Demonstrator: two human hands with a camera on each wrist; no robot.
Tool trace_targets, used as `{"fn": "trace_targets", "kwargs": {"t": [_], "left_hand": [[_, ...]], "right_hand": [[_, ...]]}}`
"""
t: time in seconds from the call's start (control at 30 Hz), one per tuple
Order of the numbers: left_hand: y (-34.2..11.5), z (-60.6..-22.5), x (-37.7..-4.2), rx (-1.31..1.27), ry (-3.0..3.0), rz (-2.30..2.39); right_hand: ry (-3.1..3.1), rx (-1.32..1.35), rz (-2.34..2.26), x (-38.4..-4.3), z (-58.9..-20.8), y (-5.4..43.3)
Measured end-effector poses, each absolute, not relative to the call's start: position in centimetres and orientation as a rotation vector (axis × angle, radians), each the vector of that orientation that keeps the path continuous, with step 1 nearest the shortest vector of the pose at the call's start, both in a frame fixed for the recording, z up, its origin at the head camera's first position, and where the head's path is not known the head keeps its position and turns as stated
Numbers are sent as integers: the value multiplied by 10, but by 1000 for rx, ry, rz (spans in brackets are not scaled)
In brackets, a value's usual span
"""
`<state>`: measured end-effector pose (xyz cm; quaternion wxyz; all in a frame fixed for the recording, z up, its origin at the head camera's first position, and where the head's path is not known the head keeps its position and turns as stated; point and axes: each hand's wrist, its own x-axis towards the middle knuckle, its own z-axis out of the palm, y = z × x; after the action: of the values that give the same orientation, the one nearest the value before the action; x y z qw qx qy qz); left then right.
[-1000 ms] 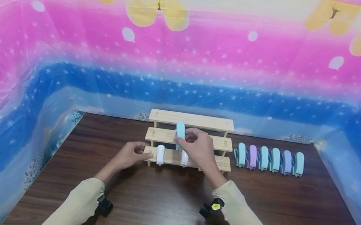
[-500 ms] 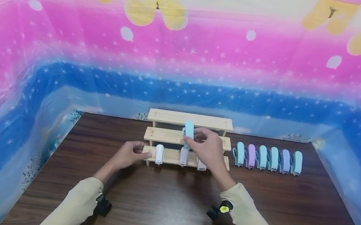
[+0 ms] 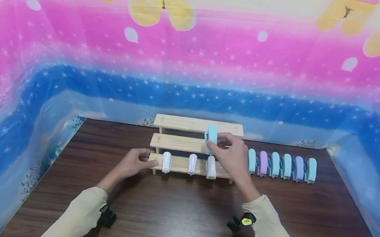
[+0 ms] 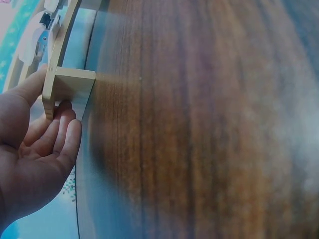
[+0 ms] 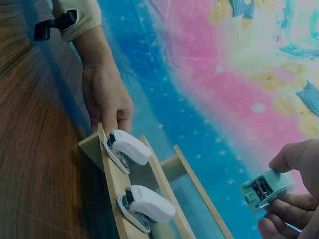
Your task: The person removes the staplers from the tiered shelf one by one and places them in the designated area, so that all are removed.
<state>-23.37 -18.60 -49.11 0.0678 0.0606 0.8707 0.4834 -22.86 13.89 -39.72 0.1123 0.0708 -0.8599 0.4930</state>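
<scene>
A three-step wooden stand stands at the back of the table. My left hand grips the left end of its lowest step; in the left wrist view the thumb lies over the board and the fingers curl beneath. My right hand pinches a mint-green mini stapler, held upright in front of the right part of the middle step. In the right wrist view this stapler shows its metal end. On the lowest step sit three white staplers, at left, middle and right.
To the right of the stand, a row of several staplers in mint, purple and lavender-blue stands on the dark wooden table. A printed cloth hangs behind and along the sides.
My right hand has moved to the right with the mint-green stapler, uncovering the right white stapler on the lowest step. My left hand keeps its grip on the stand.
</scene>
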Motion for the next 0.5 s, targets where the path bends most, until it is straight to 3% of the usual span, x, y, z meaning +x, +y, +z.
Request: {"fn": "trace_targets", "kwargs": {"t": [0.5], "left_hand": [[-185,-489,-233,163,2628,1424]], "right_hand": [[-2513,102,1389,-225,-393,172]]}}
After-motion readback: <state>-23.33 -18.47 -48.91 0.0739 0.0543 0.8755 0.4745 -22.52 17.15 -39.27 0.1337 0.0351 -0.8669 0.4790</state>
